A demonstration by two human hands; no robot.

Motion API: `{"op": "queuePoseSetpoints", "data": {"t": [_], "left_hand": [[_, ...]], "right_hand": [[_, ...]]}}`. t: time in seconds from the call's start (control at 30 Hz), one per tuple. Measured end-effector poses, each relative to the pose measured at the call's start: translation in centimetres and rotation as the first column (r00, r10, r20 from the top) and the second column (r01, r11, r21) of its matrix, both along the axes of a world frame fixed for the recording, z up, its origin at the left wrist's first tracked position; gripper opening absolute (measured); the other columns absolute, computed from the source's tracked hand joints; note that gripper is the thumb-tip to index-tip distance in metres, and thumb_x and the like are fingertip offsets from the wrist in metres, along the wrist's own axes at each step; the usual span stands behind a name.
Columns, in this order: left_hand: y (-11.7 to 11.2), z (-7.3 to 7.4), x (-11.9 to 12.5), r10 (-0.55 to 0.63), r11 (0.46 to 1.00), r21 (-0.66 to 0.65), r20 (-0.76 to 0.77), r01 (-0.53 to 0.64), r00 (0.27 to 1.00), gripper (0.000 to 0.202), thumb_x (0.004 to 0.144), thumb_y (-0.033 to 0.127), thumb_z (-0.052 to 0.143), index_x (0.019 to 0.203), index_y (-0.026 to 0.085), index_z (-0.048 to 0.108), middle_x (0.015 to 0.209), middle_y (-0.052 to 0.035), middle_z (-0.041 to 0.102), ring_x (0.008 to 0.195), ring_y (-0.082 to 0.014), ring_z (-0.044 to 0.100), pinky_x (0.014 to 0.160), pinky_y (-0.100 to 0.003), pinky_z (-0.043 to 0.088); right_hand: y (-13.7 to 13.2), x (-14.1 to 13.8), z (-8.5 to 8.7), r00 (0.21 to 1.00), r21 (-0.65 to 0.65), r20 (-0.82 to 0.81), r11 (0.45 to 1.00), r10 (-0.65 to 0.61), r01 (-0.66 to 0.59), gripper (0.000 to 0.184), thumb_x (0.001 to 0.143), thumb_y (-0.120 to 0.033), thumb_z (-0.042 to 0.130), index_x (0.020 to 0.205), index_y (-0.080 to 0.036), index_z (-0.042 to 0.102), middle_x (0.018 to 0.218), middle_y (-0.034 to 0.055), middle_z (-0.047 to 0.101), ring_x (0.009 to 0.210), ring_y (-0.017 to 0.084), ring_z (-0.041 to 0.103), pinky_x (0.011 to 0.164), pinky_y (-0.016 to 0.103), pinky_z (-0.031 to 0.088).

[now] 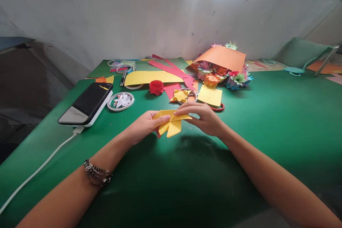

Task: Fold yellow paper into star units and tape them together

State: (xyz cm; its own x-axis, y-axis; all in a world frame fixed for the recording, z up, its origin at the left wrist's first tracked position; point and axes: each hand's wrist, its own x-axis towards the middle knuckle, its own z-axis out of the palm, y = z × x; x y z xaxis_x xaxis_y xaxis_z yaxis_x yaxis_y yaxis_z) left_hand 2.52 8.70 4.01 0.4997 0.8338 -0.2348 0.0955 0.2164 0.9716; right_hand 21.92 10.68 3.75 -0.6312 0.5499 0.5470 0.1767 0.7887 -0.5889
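A folded yellow paper piece (172,123) is held just above the green table (267,121), near its middle. My left hand (145,125) pinches its left side, fingers curled round the folds. My right hand (201,117) pinches the right end from above, thumb beneath. A beaded bracelet (96,174) sits on my left wrist. Just beyond my hands lie a crumpled yellow folded piece (180,95), a yellow paper square (210,95) and a red paper rosette (156,87).
A phone (87,104) on a white block with a cable (40,169) lies at the left. Tape rings (120,101), long yellow and red sheets (152,76), an orange sheet (221,58) over several paper flowers (235,78) crowd the far side by the wall.
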Motion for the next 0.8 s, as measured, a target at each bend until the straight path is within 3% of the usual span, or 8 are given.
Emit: {"op": "queuePoseSetpoints", "data": {"t": [0.2,0.4,0.6,0.8], "left_hand": [[0.1,0.4,-0.2,-0.08,0.996,0.039,-0.112,0.084,0.99,0.029,0.071,0.041,0.056,0.069,0.013,0.059,0.057,0.0029,0.052,0.05,-0.0069,0.045,0.049,-0.018,0.037],[-0.1,0.2,0.2,-0.021,0.998,0.05,-0.142,0.028,0.99,0.032,0.068,0.043,0.056,0.075,0.012,0.061,0.065,0.0003,0.058,0.058,-0.0102,0.049,0.057,-0.021,0.039],[-0.2,-0.5,0.6,0.089,0.985,0.162,-0.171,-0.061,0.981,0.033,0.062,0.045,0.062,0.065,0.012,0.059,0.056,0.0024,0.053,0.05,-0.0081,0.043,0.048,-0.019,0.033],[-0.1,-0.8,0.6,0.134,0.983,0.15,-0.161,-0.11,0.978,0.031,0.061,0.042,0.064,0.065,0.011,0.061,0.058,0.0011,0.056,0.05,-0.0089,0.046,0.047,-0.019,0.035]], "right_hand": [[0.1,-0.1,-0.1,0.997,-0.155,0.03,0.985,-0.077,0.081,0.011,0.077,-0.02,0.053,0.078,-0.017,0.064,0.074,0.0031,0.063,0.065,0.009,0.054,0.062,0.023,0.047],[0.1,-0.6,-0.6,0.986,-0.409,-0.006,0.9,-0.169,0.151,0.011,0.069,-0.024,0.06,0.066,-0.015,0.057,0.062,-0.0011,0.056,0.057,0.008,0.05,0.057,0.023,0.046],[-0.1,-1.3,-1.0,0.981,-0.425,-0.058,0.894,-0.183,0.142,0.011,0.069,-0.024,0.06,0.07,-0.016,0.052,0.064,-0.002,0.051,0.057,0.007,0.046,0.056,0.023,0.044],[-0.1,-1.6,-1.2,0.98,-0.53,-0.09,0.842,-0.179,0.105,0.008,0.075,-0.023,0.051,0.079,-0.016,0.048,0.065,-0.0025,0.05,0.055,0.007,0.05,0.054,0.022,0.044]]}}
